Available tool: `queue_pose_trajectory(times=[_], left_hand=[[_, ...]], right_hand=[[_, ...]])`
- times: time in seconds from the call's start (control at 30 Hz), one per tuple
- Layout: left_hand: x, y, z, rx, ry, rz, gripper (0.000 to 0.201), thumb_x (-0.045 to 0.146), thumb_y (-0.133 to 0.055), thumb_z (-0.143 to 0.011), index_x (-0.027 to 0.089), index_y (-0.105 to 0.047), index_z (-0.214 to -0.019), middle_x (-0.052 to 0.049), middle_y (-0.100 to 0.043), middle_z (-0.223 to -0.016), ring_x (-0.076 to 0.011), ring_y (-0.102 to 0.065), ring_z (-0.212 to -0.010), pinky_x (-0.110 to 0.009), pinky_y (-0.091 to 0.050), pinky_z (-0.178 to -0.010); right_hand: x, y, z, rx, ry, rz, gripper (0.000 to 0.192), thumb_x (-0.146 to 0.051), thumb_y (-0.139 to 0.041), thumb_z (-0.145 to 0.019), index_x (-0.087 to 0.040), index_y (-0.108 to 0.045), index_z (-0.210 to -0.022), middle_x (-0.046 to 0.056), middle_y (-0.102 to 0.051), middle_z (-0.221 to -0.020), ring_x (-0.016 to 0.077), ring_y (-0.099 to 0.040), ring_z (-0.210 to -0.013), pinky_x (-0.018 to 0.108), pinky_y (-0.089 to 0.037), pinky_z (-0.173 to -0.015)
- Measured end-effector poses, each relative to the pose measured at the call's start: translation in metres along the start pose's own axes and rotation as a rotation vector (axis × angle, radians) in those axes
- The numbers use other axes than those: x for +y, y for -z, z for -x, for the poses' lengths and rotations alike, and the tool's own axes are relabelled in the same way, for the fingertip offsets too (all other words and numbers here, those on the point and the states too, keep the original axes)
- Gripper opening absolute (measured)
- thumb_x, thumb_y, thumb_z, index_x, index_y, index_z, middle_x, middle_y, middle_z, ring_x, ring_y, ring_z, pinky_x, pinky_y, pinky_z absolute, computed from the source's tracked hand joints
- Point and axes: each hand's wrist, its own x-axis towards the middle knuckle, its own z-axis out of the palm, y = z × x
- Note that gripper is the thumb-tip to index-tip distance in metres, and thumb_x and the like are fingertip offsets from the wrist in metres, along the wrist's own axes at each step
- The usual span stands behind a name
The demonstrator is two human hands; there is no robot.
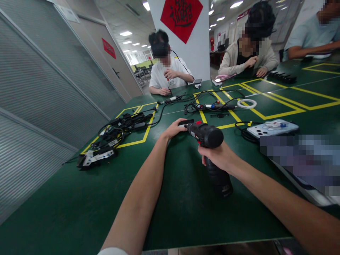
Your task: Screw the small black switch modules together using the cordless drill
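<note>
A black cordless drill (209, 136) with red and grey markings lies level in my right hand (219, 154), fingers wrapped round its grip. Its front end points forward and to the left. My left hand (174, 129) is just beyond the drill's nose, its fingers closed on a small dark flat piece (187, 122) at the table surface. The nose of the drill is at or very near that piece; whether they touch I cannot tell, since the drill body covers part of it.
Tangled black cables (124, 127) lie to the left, with a black-and-white bracket (97, 157) in front. A corded screwdriver (209, 106) and a white ring (247, 103) are further back. A phone (273, 128) rests on the right. Several people sit across the green table (175, 212).
</note>
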Motion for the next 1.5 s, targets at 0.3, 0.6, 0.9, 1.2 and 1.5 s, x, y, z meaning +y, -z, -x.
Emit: queue_pose_trajectory(times=[0.3,0.6,0.9,1.2,1.5], left_hand=[[0.0024,0.0006,0.0005,-0.010,0.018,-0.004,0.064,0.028,-0.071,-0.064,0.019,-0.055,-0.125,-0.005,-0.064,-0.114,-0.0204,-0.059,-0.102,-0.034,-0.045,-0.093],[-0.0005,0.0008,-0.0010,-0.003,0.011,-0.005,0.063,0.028,-0.072,-0.064,0.020,-0.056,-0.125,-0.005,-0.064,-0.113,-0.0206,-0.059,-0.102,-0.034,-0.045,-0.094],[-0.0016,0.0016,-0.0006,0.010,0.004,-0.041,0.061,0.029,-0.072,-0.066,0.021,-0.057,-0.125,-0.005,-0.064,-0.115,-0.0207,-0.059,-0.102,-0.035,-0.045,-0.095],[-0.0038,0.0016,-0.0017,0.010,-0.006,-0.029,0.062,0.029,-0.072,-0.065,0.021,-0.057,-0.125,-0.005,-0.064,-0.116,-0.0207,-0.059,-0.103,-0.035,-0.045,-0.096],[-0.0015,0.0014,-0.0009,0.014,0.009,-0.036,0.063,0.030,-0.071,-0.065,0.021,-0.057,-0.125,-0.005,-0.064,-0.116,-0.0212,-0.059,-0.103,-0.036,-0.044,-0.097]], right_hand=[[-0.0007,-0.0003,0.0011,0.000,-0.003,0.002,0.005,-0.022,-0.059,-0.073,-0.017,-0.057,-0.070,0.002,-0.060,-0.051,0.0161,-0.058,-0.047,0.027,-0.044,-0.049],[-0.0012,-0.0007,0.0009,0.003,0.011,-0.007,0.005,-0.021,-0.059,-0.072,-0.018,-0.056,-0.070,0.001,-0.059,-0.050,0.0158,-0.058,-0.047,0.027,-0.044,-0.049],[-0.0042,-0.0013,0.0018,0.002,0.001,-0.002,0.007,-0.021,-0.059,-0.071,-0.019,-0.054,-0.068,0.001,-0.058,-0.050,0.0157,-0.057,-0.046,0.027,-0.042,-0.047],[-0.0024,-0.0008,0.0012,0.001,0.013,-0.013,0.007,-0.021,-0.059,-0.071,-0.019,-0.053,-0.072,0.000,-0.058,-0.050,0.0162,-0.058,-0.047,0.027,-0.043,-0.048],[-0.0057,-0.0005,0.0023,0.005,-0.006,-0.013,0.007,-0.022,-0.060,-0.071,-0.019,-0.053,-0.073,0.001,-0.058,-0.051,0.0168,-0.058,-0.047,0.028,-0.043,-0.048]])
